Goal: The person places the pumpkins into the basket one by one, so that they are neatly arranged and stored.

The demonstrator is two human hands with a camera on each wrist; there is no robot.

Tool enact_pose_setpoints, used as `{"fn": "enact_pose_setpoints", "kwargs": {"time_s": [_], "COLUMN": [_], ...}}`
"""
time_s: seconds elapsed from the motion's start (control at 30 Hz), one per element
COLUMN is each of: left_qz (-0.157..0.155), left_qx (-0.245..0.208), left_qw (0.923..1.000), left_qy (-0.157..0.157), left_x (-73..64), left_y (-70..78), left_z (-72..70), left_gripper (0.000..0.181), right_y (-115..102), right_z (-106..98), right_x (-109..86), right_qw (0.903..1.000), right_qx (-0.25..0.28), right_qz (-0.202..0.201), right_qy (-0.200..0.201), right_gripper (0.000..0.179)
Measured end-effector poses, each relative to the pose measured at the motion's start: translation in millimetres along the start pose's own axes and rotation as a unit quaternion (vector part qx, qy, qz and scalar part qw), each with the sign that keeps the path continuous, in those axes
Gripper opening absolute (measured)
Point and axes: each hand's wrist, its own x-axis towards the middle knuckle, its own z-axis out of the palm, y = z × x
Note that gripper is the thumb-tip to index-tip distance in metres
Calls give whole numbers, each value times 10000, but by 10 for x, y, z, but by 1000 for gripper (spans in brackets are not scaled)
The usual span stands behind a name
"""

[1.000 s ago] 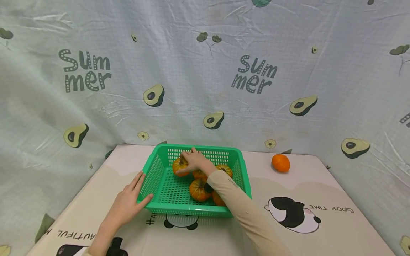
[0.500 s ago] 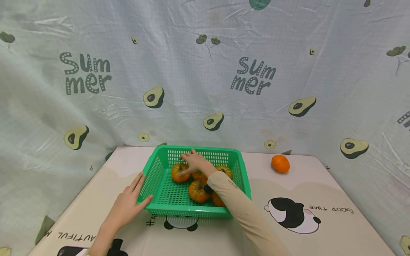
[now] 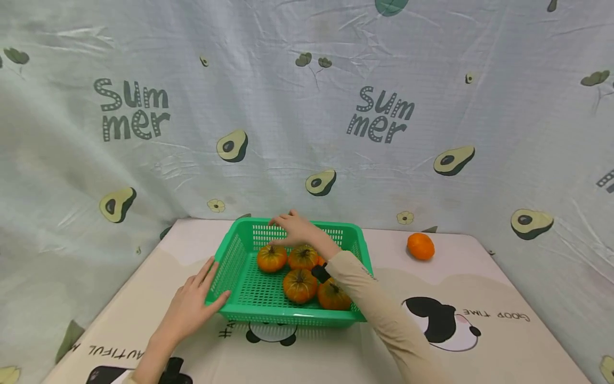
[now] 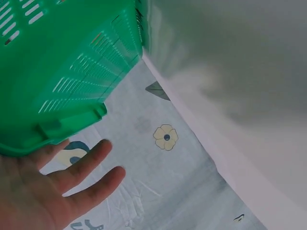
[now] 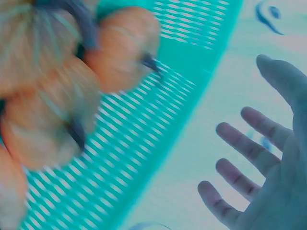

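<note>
A green plastic basket (image 3: 288, 316) with slotted walls stands on the table and holds several small orange pumpkins. One pumpkin (image 3: 271, 260) sits at the back left; another pumpkin (image 3: 303, 257) is right beside it. Closer to the front lie a third pumpkin (image 3: 299, 288) and a pumpkin (image 3: 334, 296) at the front right. My right hand (image 3: 299, 230) hovers over the back of the basket, fingers spread and holding nothing; its sleeve hides part of the basket's right side. Against the basket's left wall rests my left hand (image 3: 189, 304), its fingers fairly straight.
An orange, rounded fruit (image 3: 420, 246) lies on the table to the right of the basket. The tabletop (image 3: 288, 362) has a printed cloth with cartoon dogs. Behind it hangs a pale curtain (image 3: 278, 90) printed with avocados.
The pumpkin at the back left has gone down onto the basket floor. My right hand has let go of it and risen clear. My left hand has stayed in place.
</note>
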Motion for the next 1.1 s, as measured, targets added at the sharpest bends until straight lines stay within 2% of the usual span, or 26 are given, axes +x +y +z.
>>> {"fn": "enact_pose_setpoints", "kwargs": {"time_s": [0.17,0.27,0.4,0.5,0.63,0.83,1.1], "left_qz": [38,118,146,95,60,59,82], "left_qx": [376,455,316,152,47,151,284], "left_qw": [9986,9975,9989,9998,10000,9999,9996], "left_qy": [369,529,325,97,-9,-26,-41], "left_x": [-31,-73,-141,-176,-185,-179,-184], "left_y": [26,40,39,33,27,22,53], "left_z": [-1,-5,-32,-42,-30,-34,-52], "left_gripper": [67,63,68,75,79,77,78], "right_y": [75,160,300,425,623,964,1353], "right_z": [-324,-479,-617,-647,-566,-303,-16], "right_x": [-272,-477,-775,-1003,-1276,-1605,-1911], "right_qw": [9992,9981,9965,9953,9926,9828,9664], "right_qx": [159,137,131,60,-151,-340,-532], "right_qz": [-136,-140,21,169,341,550,770], "right_qy": [347,590,823,949,1159,1732,2394], "right_gripper": [47,45,45,45,44,40,32]}}
